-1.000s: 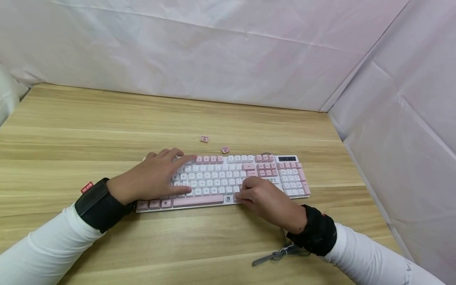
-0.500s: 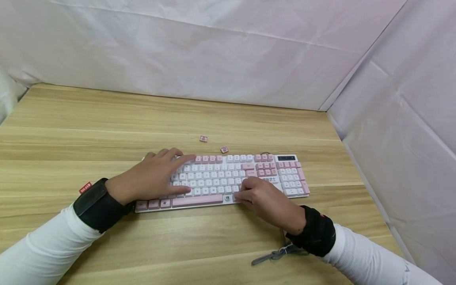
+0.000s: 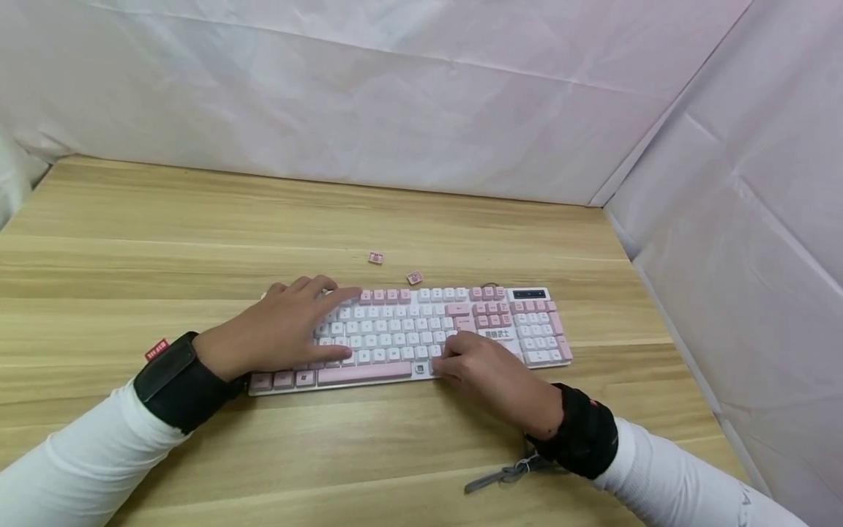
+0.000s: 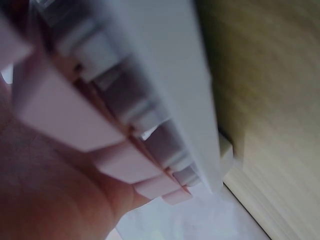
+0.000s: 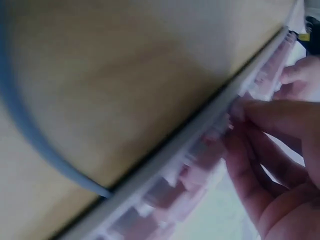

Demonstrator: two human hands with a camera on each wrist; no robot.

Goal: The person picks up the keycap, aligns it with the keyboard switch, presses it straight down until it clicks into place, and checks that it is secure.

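A white and pink keyboard lies on the wooden table, its keys facing up. My left hand rests spread over its left part, thumb across the lower rows, covering several keys. At the bottom row right of the pink space bar, my right hand pinches a keycap between thumb and index finger; the fingers mostly hide it. Just left of those fingers, one key position shows a bare switch. Behind the keyboard lie two loose pink keycaps, a left one and a right one.
The keyboard's grey cable lies bundled on the table in front, partly under my right wrist. White cloth stands behind the table and along its right side.
My right hand has tilted slightly at the keyboard, and more of the printed lettering beside it shows. The left hand and the loose keycaps stay where they were.
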